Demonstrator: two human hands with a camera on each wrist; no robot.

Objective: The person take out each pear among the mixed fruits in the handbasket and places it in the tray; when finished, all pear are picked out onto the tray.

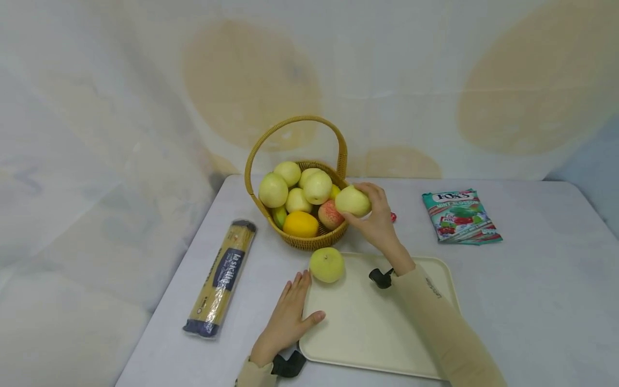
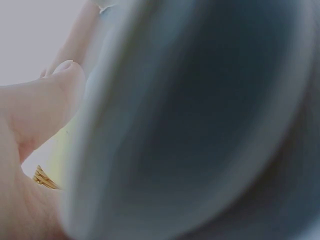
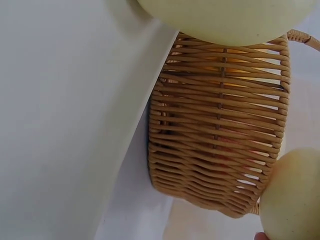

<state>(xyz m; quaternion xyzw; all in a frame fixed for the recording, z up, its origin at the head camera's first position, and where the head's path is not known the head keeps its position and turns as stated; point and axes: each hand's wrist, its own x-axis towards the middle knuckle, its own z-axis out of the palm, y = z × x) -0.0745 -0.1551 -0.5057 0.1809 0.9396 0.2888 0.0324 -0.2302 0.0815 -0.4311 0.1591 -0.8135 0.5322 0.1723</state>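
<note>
My right hand (image 1: 378,219) grips a pale green apple (image 1: 353,201) between thumb and fingers, at the right rim of a woven basket (image 1: 309,244). In the right wrist view, that apple (image 3: 294,200) overlaps the basket's wall (image 3: 215,120). Another green apple (image 1: 327,265) sits on the far left corner of a cream tray (image 1: 358,322). My left hand (image 1: 286,317) lies along the tray's left edge with straight fingers, its thumb over the rim and its fingertips close to that apple. A blurred dark shape fills most of the left wrist view, beside the thumb (image 2: 45,105).
Inside the basket are several green apples (image 1: 273,190), a peach (image 1: 331,215) and a yellow-orange fruit (image 1: 301,224); its handle (image 1: 300,118) arches above. A spaghetti pack (image 1: 222,279) lies left. A candy bag (image 1: 461,217) lies right, and a small red item (image 1: 393,217) shows behind my right hand.
</note>
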